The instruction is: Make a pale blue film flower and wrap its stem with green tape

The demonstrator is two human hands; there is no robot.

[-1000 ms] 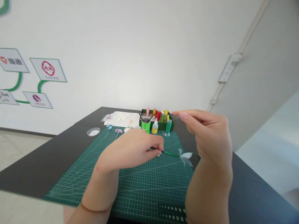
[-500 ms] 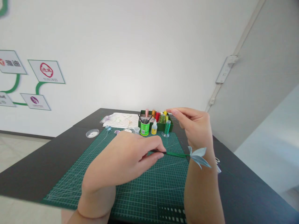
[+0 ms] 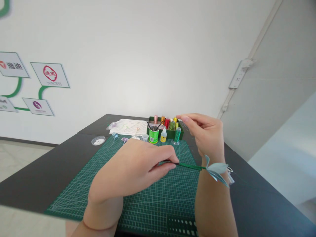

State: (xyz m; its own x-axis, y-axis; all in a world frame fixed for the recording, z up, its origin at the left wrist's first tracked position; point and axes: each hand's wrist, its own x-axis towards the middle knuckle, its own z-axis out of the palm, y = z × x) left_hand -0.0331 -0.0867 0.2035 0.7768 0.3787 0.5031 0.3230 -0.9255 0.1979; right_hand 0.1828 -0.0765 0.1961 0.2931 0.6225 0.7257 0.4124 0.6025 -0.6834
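My left hand (image 3: 138,166) pinches the thin stem of a pale blue artificial flower (image 3: 217,169). The stem (image 3: 190,166) is green toward the blossom and dark near my fingertips. It points right, so the petals lie in front of my right forearm. My right hand (image 3: 206,131) is raised above and to the right, thumb and forefinger pressed together. Whatever it pinches is too fine to make out. Below both hands lies a green cutting mat (image 3: 158,200) with a white grid.
At the back stands a dark green box (image 3: 170,134) of coloured thread spools. Before it are a green can (image 3: 153,135) with dark-handled tools, a glue bottle (image 3: 163,135) and a teal spool (image 3: 177,135). A clear dish (image 3: 98,141) sits left; white scissor handles (image 3: 229,170) show right.
The flower has moved right and slightly down, its petals turned to a different angle. My left hand has shifted slightly right; my right hand stays nearly in place.
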